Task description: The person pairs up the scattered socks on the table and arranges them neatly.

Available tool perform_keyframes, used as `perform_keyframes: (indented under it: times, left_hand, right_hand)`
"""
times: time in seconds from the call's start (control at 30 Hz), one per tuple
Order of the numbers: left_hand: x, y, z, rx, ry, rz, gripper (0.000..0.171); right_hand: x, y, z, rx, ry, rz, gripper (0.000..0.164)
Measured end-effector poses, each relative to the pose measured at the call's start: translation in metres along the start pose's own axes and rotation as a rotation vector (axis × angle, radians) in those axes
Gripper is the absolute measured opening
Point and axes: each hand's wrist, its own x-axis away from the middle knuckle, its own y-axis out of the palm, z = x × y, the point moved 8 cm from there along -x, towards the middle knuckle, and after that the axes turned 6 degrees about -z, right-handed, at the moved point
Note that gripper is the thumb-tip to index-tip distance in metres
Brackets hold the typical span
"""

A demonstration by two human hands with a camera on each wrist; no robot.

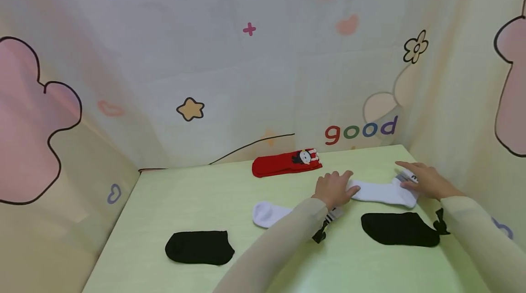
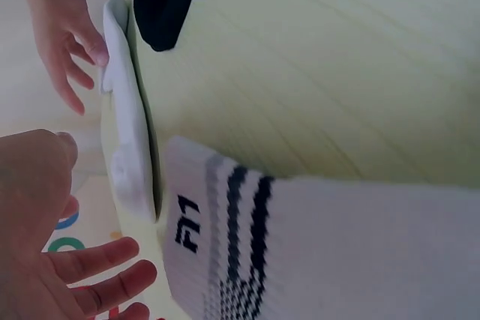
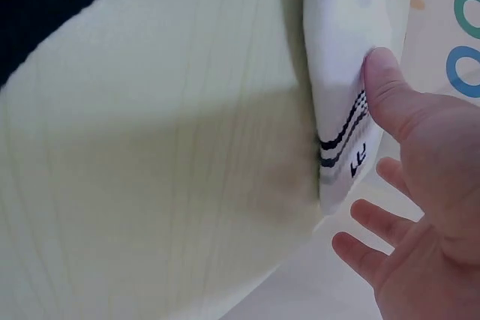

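We had a white sock (image 1: pixel 380 193) flat on the bench (image 1: pixel 144 208), between our hands: our left hand (image 1: pixel 334 190) was spread by its toe, though whether touching we could not tell, and our right hand (image 1: pixel 429 182) was spread at its cuff, thumb against it, presumably to reach both ends at once; the other white sock (image 1: pixel 273 214), partly hidden by our left sleeve (image 1: pixel 273 245), the red sock (image 1: pixel 273 165), left black sock (image 1: pixel 199 247) and right black sock (image 1: pixel 398 229) lay apart, likely keeping each distinct
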Motion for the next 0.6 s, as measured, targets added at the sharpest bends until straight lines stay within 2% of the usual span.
perform_keyframes:
  times: [0.37,0.6]
  left_hand:
    - [-0.008,0.007,0.015,-0.037,-0.062,-0.032,0.049]
    - [-0.008,0.009,0.021,-0.082,-0.070,-0.034,0.045]
  right_hand:
    - [-0.004,0.008,0.007,0.000,0.033,-0.028,0.066]
    - [-0.006,0.011,0.008,0.003,0.065,-0.057,0.059]
